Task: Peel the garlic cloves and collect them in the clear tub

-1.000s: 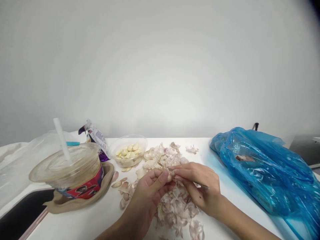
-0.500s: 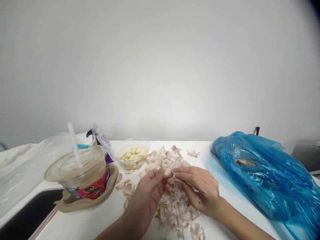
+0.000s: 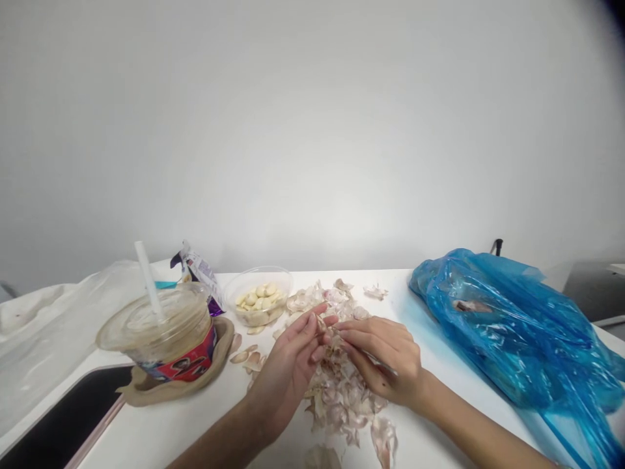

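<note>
My left hand [image 3: 293, 361] pinches a garlic clove [image 3: 320, 324] between thumb and fingers, mostly hidden by the fingertips. My right hand [image 3: 383, 355] is closed at the clove's right side, thumb and forefinger pressed together; whether they grip skin or a small tool is too small to make out. Below both hands spreads a heap of papery garlic skins [image 3: 336, 410]. Several unpeeled cloves [image 3: 251, 358] lie left of my left hand. Beyond them, a clear plastic bowl [image 3: 235, 293] holds peeled garlic cloves [image 3: 261, 298].
At left, a lidded cup [image 3: 188, 361] with a straw sits in a cardboard holder [image 3: 222, 348], beside a phone [image 3: 68, 417]. A purple-and-white wrapper [image 3: 198, 270] and clear plastic sheeting [image 3: 63, 332] lie behind. A blue plastic bag [image 3: 508, 326] covers the right side. A wall [image 3: 312, 130] rises behind.
The clove in my left hand shows less now, with the fingers straighter and raised around it. My right hand has shifted slightly left. The view has moved a little.
</note>
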The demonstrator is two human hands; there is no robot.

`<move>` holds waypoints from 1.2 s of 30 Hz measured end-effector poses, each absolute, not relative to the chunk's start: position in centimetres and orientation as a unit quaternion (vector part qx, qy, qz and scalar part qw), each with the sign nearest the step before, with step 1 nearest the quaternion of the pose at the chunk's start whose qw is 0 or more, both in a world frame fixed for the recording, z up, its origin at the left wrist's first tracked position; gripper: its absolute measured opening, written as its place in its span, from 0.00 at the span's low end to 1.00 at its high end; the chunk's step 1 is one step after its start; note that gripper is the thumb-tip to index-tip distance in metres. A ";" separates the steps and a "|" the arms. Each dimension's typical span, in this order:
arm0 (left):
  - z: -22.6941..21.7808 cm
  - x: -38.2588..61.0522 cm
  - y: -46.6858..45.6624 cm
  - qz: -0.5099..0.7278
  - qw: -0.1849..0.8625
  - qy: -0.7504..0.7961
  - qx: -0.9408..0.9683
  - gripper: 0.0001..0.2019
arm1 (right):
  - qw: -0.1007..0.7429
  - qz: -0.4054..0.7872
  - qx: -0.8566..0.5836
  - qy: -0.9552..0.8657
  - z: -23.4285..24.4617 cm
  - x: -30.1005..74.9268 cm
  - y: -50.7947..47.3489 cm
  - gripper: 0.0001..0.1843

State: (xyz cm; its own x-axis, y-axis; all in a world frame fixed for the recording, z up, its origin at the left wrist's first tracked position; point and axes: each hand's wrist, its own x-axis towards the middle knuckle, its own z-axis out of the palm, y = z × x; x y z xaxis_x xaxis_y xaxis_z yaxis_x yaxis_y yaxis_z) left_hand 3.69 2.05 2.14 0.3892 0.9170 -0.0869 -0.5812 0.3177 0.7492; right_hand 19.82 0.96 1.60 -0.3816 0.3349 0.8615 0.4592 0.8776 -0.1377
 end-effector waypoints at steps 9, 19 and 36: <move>2.3 3.8 2.1 0.447 0.781 0.261 0.349 0.09 | 0.507 -0.075 -0.247 -0.823 1.6 20.1 1.3 0.15; 2.1 3.8 2.7 0.418 0.826 0.210 0.314 0.13 | 0.517 -0.079 -0.243 -0.817 1.1 20.0 1.8 0.11; 1.9 3.8 2.4 0.422 0.775 0.254 0.397 0.17 | 0.528 -0.086 -0.272 -0.800 1.1 20.7 2.5 0.09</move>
State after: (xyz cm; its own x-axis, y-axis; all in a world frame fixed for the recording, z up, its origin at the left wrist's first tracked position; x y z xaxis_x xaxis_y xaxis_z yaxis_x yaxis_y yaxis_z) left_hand 3.81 2.40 1.88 0.5152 0.8550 -0.0589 -0.4522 0.3295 0.8288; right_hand 20.75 2.46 1.12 -0.2936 0.3440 0.8919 0.5265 0.8370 -0.1495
